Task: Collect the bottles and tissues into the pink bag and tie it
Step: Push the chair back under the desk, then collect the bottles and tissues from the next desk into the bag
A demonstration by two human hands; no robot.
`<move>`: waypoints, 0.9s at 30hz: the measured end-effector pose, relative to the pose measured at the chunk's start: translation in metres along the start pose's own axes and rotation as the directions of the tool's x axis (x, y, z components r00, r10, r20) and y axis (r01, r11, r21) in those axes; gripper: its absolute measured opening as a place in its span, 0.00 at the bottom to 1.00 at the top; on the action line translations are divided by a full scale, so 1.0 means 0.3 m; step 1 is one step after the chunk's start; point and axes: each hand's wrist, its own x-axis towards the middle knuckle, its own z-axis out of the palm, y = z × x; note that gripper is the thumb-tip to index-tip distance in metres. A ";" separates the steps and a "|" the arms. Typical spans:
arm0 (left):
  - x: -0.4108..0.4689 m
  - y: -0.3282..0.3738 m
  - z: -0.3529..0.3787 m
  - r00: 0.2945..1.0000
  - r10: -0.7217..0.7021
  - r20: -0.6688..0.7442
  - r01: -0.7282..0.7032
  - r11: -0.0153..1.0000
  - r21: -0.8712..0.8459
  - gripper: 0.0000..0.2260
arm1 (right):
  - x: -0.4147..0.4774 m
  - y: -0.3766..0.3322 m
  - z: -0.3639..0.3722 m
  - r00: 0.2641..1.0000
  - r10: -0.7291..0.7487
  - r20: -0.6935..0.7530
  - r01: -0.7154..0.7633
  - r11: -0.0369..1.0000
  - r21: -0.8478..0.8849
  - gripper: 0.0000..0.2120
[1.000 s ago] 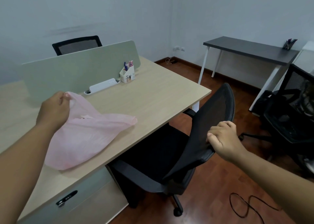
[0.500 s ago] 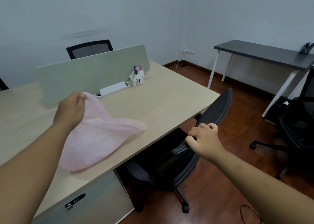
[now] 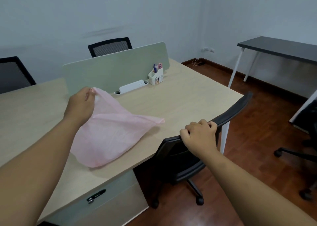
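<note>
The pink bag [image 3: 111, 133] lies flat and limp on the light wooden desk [image 3: 180, 104]. My left hand [image 3: 80, 105] pinches its upper edge and lifts that corner off the desktop. My right hand [image 3: 199, 136] grips the top of a black mesh office chair's backrest [image 3: 231, 112], which sits close against the desk's front edge. No bottles or tissues are in view.
A green divider panel [image 3: 111, 71] runs along the desk's back, with a white power strip [image 3: 131, 86] and a white pen holder [image 3: 156, 76] before it. Two black chairs stand behind. A dark table [image 3: 277, 47] and another chair [image 3: 305, 140] are to the right.
My right hand has swung the chair's backrest in toward the desk. My left hand still holds the bag's edge, and the view has shifted right-to-left across the desk.
</note>
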 end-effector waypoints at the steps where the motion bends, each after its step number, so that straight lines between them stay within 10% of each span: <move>1: 0.001 0.000 -0.012 1.000 -0.001 0.003 0.001 1.000 -0.001 0.16 | 0.002 0.004 -0.007 0.999 0.008 0.046 -0.008 1.000 -0.009 0.18; 5: 0.030 0.005 -0.105 1.000 0.019 0.003 -0.019 1.000 -0.011 0.17 | 0.064 -0.062 -0.084 0.967 0.094 0.236 -0.096 0.995 0.001 0.18; 8: 0.059 -0.013 -0.180 1.000 0.023 -0.009 -0.023 0.999 -0.028 0.16 | 0.180 -0.224 -0.138 0.993 -0.005 0.120 -0.010 0.992 0.124 0.15; 16: 0.060 -0.140 -0.322 0.998 0.059 0.003 -0.058 0.995 -0.075 0.14 | 0.369 -0.866 -0.053 0.949 -0.200 0.245 0.126 0.950 0.286 0.39; 21: 0.058 -0.331 -0.487 0.999 0.005 -0.045 -0.008 0.998 -0.069 0.10 | 0.462 -1.029 0.060 0.894 -0.189 0.407 0.107 0.971 0.215 0.16; 27: 0.106 -0.650 -0.764 0.978 -0.203 -0.040 0.206 0.975 0.088 0.10 | 0.544 -1.396 0.018 0.904 -0.390 0.174 0.282 0.851 0.444 0.08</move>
